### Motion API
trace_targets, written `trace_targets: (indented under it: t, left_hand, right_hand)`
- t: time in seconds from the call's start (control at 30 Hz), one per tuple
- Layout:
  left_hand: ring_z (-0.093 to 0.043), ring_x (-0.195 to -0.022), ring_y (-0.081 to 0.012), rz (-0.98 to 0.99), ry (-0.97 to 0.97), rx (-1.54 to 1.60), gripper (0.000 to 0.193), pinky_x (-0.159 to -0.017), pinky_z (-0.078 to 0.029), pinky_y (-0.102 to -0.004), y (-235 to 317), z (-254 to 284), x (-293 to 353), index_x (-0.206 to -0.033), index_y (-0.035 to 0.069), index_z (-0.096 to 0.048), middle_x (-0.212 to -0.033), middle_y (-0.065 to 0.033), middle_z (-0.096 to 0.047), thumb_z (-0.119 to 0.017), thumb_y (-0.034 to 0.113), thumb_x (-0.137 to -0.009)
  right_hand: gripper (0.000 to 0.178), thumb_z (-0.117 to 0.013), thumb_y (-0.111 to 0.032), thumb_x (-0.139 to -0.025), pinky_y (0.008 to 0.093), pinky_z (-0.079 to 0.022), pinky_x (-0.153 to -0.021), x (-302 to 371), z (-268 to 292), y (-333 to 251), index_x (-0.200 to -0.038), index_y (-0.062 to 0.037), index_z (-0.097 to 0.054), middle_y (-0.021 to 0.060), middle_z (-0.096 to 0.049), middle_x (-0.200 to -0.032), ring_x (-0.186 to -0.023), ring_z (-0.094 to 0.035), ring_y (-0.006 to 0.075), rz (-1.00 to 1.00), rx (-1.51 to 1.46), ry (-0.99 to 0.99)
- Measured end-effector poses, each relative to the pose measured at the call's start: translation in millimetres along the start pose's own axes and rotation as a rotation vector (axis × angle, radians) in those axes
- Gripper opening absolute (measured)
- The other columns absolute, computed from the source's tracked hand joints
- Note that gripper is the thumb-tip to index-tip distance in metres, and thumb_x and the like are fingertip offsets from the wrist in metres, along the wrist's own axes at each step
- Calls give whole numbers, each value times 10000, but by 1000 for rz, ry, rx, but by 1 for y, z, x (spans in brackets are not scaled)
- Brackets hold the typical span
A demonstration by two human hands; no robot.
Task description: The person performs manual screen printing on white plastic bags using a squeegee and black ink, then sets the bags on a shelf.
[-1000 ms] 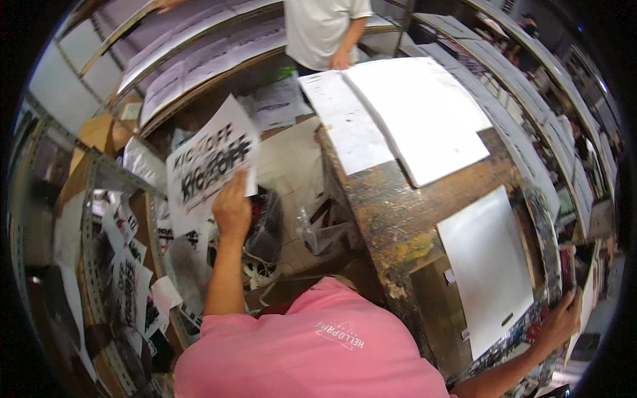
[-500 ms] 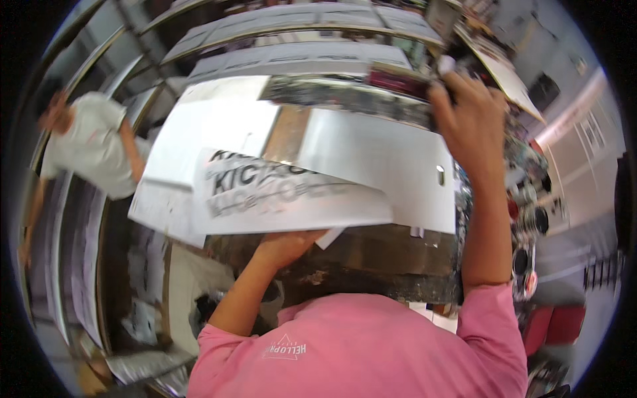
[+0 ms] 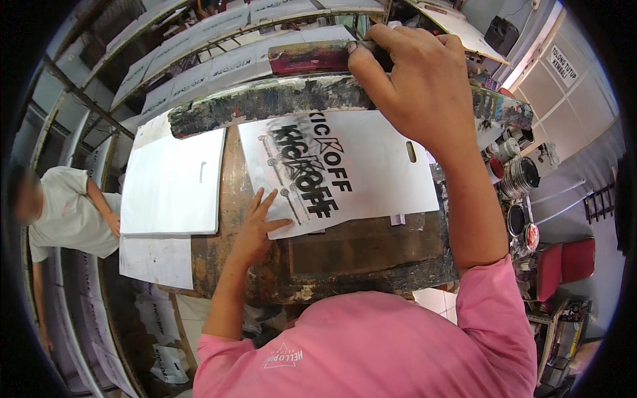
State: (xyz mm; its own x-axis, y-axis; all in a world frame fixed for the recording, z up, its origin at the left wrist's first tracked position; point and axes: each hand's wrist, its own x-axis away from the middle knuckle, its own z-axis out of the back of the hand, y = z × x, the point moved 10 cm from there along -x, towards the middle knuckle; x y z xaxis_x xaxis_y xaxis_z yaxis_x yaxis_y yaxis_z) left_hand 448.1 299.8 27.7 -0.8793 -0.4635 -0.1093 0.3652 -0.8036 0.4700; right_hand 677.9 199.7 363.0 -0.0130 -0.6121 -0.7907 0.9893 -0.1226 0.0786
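A white bag (image 3: 391, 179) with a die-cut handle hole lies on the paint-stained work table (image 3: 219, 265). Bold black lettering, partly overlapping itself, covers its left half. My left hand (image 3: 255, 229) rests at the bag's near left corner, fingers spread. Over the far edge of the bag stands a paint-crusted screen-printing frame (image 3: 265, 103), its near bar raised. My right hand (image 3: 424, 86) is closed at the top of this frame, thumb beside a purple-stained bar (image 3: 308, 58). The fingertips on the far side are hidden.
A stack of white bags (image 3: 169, 186) lies on the left of the table. Racks with printed bags (image 3: 272, 10) run behind and left. Another person (image 3: 73, 212) stands at left. Paint cans (image 3: 517, 176) and a red chair (image 3: 564, 268) are on the right.
The printed bag, blurred and lifted before, now lies flatter on the table. My left hand has come out from beneath it onto its corner. My view has shifted.
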Motion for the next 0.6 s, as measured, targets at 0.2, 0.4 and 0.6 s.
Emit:
trace_targets:
  t: [0.2,0.4,0.6]
  left_hand:
    - [-251,-1613,-436,-154,-92,58,660,-1325,-245,-548,-18,-15,-18,-1178,221,-842,-1710,-128,-399,-605,-135,-675]
    - [-260,-1609,-438,-277,-131,77,670,-1336,-211,-555,-11,-22,-40,-1178,217,-844,-1701,-139,-411,-581,-119,-662]
    - [-230,-1623,-426,-247,-150,-173,832,-1338,-192,-552,-20,-20,-40,-1514,232,-595,-1705,-183,-387,-696,-19,-727]
  right_hand:
    - [362,-625,-374,-956,466,-440,-890,4,1,-2,-1044,-51,-764,118,-749,-937,-913,-692,339,-11,7,20]
    - [381,-622,-379,-941,475,-452,-873,7,-2,-2,-1046,-40,-762,127,-738,-917,-901,-686,343,-43,1,-25]
    - [389,-623,-378,-933,479,-454,-870,7,-1,-5,-1043,-32,-763,132,-737,-911,-895,-686,351,-19,-24,23]
